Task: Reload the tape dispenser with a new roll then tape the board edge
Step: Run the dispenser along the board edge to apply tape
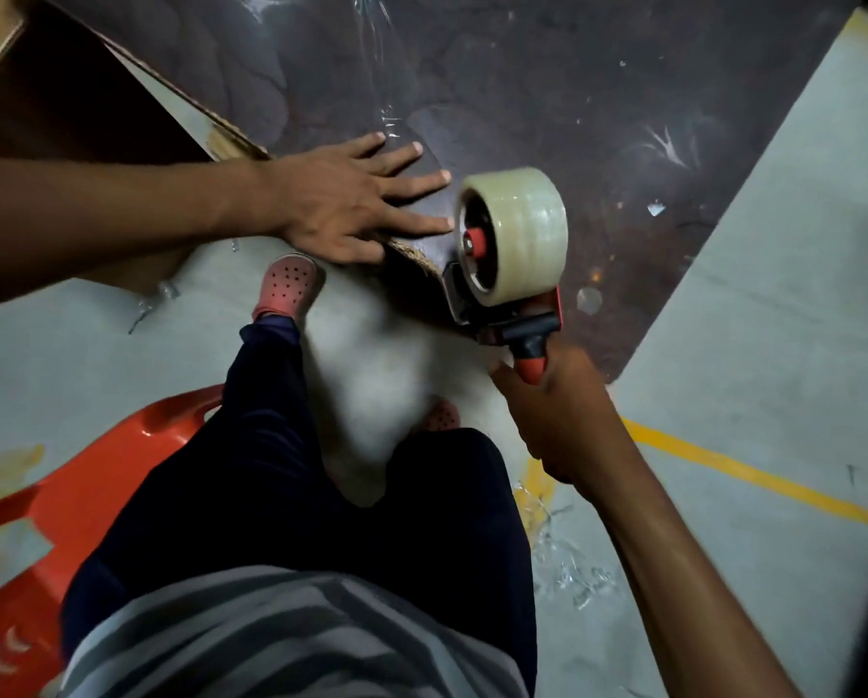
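A dark brown board (548,93) lies on the floor, its rough near edge running from the middle toward the right. My left hand (351,204) rests flat on the board near that edge, fingers spread. My right hand (553,410) grips the red and black handle of the tape dispenser (497,314), which presses against the board edge. A full roll of clear tape (522,234) sits on the dispenser's red hub. A strip of clear tape (386,68) shines across the board further back.
A cardboard box (59,98) lies at the upper left, touching the board. An orange plastic chair (84,471) is under me at the lower left. My feet in pink clogs (288,284) stand by the board edge. Crumpled tape scraps (563,561) and a yellow line (754,476) mark the grey floor.
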The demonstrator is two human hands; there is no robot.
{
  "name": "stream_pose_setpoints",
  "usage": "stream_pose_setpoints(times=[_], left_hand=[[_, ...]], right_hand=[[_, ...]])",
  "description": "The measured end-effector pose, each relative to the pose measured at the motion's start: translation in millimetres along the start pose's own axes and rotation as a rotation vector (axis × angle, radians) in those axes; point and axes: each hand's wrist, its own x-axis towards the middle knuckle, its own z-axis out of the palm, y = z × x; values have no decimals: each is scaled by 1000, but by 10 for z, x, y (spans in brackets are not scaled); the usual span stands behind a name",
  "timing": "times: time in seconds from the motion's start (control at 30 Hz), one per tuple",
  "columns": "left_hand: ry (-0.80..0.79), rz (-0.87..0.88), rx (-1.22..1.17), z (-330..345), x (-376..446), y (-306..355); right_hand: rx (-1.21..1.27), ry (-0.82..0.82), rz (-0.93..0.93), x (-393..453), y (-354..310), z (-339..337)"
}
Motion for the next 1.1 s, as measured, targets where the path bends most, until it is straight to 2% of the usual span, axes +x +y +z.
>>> stream_pose_setpoints(times=[0.1,0.2,0.37,0.57,0.7,0.9,1.1], left_hand=[[-19,22,8,34,65,170],[-57,19,34,32,81,260],[-77,48,21,56,26,474],[-84,34,49,63,15,555],[-89,38,34,68,43,565],[-117,28,27,30,32,568],[-134,30,25,3,23,542]], right_hand=[[32,-3,72,-161,159,-3],[-20,-23,81,-396,272,-43],[67,-29,64,-646,419,-129],[50,-83,132,-920,703,-104],[64,-50,125,-930,689,-45],[90,-71,290,-713,564,66],[118,-92,356,-588,410,130]])
